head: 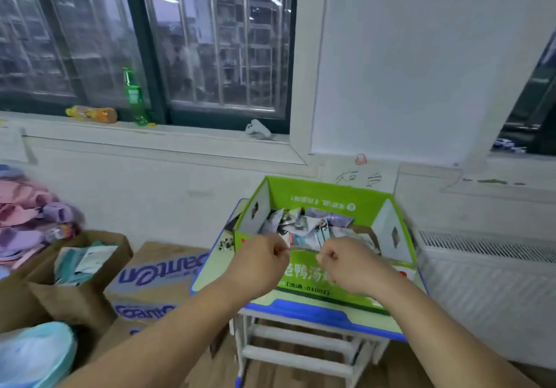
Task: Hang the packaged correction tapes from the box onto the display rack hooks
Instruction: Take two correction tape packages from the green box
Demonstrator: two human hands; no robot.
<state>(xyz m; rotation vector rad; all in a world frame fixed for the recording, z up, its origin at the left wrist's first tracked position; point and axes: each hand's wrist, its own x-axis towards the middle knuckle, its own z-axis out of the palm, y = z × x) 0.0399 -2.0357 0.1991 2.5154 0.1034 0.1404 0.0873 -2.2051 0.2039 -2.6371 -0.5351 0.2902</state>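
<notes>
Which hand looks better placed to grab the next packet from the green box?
Right, narrowly: the right hand sits at the green box's front rim with packets just behind it; the left hand is at the near-left corner.

We are looking through a single wide-angle camera worn on the head, facing forward and tilting down. We are seeing the box (pixel 328 204) near, at lower centre, the window (pixel 90 42) spreading across the upper left, and the forearms (pixel 180 327) entering from the bottom edge.
</notes>
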